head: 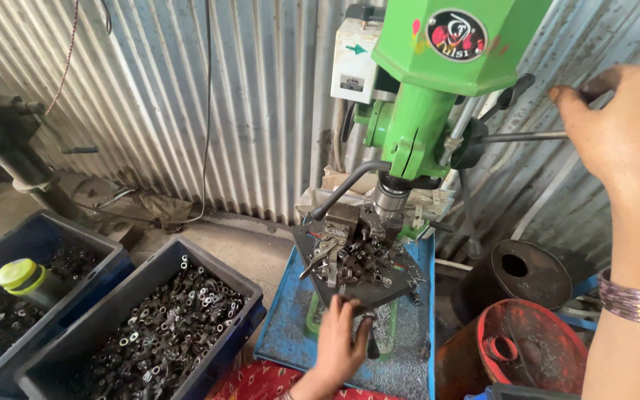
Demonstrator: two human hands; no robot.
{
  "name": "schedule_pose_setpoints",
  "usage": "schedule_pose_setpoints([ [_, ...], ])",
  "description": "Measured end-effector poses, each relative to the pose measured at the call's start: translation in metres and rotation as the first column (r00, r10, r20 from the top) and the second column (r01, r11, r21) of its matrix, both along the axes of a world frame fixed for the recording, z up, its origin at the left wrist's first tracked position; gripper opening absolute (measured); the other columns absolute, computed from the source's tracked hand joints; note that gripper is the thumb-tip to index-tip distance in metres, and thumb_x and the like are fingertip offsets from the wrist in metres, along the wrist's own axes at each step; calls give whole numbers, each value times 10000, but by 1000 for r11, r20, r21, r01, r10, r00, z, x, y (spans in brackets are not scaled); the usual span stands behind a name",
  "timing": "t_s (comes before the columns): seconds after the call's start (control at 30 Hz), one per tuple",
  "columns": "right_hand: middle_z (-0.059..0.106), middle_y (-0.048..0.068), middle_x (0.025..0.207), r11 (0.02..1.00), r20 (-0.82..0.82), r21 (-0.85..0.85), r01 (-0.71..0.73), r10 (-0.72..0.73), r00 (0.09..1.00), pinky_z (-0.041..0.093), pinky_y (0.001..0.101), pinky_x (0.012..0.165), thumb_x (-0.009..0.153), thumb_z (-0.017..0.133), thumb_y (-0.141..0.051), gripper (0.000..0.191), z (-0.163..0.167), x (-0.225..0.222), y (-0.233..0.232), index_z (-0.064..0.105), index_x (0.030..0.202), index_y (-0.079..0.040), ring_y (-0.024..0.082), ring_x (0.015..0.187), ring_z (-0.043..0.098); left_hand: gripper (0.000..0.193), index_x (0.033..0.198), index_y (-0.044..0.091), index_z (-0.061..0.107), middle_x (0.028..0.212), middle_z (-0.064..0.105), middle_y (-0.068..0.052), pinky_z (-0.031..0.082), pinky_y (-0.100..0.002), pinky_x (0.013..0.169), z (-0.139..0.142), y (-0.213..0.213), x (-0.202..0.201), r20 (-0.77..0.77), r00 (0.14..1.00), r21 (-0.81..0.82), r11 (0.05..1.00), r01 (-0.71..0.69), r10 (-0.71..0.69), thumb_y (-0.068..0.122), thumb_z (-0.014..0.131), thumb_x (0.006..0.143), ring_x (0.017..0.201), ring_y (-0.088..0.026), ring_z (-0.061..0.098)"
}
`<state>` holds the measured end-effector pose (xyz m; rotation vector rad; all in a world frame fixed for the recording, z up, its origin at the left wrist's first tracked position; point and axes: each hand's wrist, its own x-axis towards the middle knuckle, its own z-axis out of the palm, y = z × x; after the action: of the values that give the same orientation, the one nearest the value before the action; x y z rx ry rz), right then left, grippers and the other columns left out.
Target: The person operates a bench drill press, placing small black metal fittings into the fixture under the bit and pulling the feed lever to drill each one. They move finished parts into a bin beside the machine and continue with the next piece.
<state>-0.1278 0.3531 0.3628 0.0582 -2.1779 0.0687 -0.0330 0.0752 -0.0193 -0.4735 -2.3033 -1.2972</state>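
Drill table (364, 295): left hand (341, 342) on front edge; right hand (624, 130) gripping feed lever (520, 136).

Wore a stack of thin purple-and-silver bangles (638, 302) on the right wrist; left both hands (338, 344) and forearms bare, unsleeved and ungloved. Showed red patterned cloth (261, 381) at the lap, beneath the left wrist.

Round black-and-red label (456, 34) on green drill head, small white label with green arrow (355, 50) on white box
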Motion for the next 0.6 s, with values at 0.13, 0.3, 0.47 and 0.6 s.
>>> schedule_pose_setpoints([
  [0.13, 705, 226, 808, 994, 40, -88, 61, -58, 998, 556, 436, 680, 1000, 835, -349, 383, 2, -2, -3, 782, 967, 28, 353, 677, 692, 251, 1292, 156, 521, 940, 651, -86, 510, -351, 718, -3, 38, -13, 339, 801, 779, 625, 54, -493, 247, 532, 1058, 813, -206, 613],
  [0.3, 690, 219, 750, 984, 85, -146, 103, -91, 992, 550, 433, 636, 995, 834, -364, 383, 1, -1, -5, 780, 1008, 14, 328, 639, 683, 243, 1347, 209, 439, 1047, 682, -72, 570, -359, 792, 8, 81, -84, 143, 665, 928, -134, -349, -733, 277, 416, 1116, 898, -208, 687],
  [0.47, 681, 216, 717, 991, 51, -83, 103, -99, 994, 549, 429, 622, 971, 848, -352, 373, 2, 2, -4, 790, 1011, 15, 324, 621, 675, 248, 1335, 275, 414, 1133, 706, -103, 546, -349, 747, 19, 95, -118, 188, 776, 897, -217, -386, -602, 314, 378, 1093, 914, -212, 690],
  [0.6, 681, 226, 734, 981, 107, -147, 129, -114, 988, 544, 443, 620, 1003, 830, -363, 386, 1, -1, -3, 774, 1052, 16, 323, 623, 675, 274, 1356, 274, 389, 1141, 703, -132, 569, -352, 785, 28, 100, -120, 163, 837, 896, -276, -347, -522, 300, 357, 1086, 915, -231, 691],
])
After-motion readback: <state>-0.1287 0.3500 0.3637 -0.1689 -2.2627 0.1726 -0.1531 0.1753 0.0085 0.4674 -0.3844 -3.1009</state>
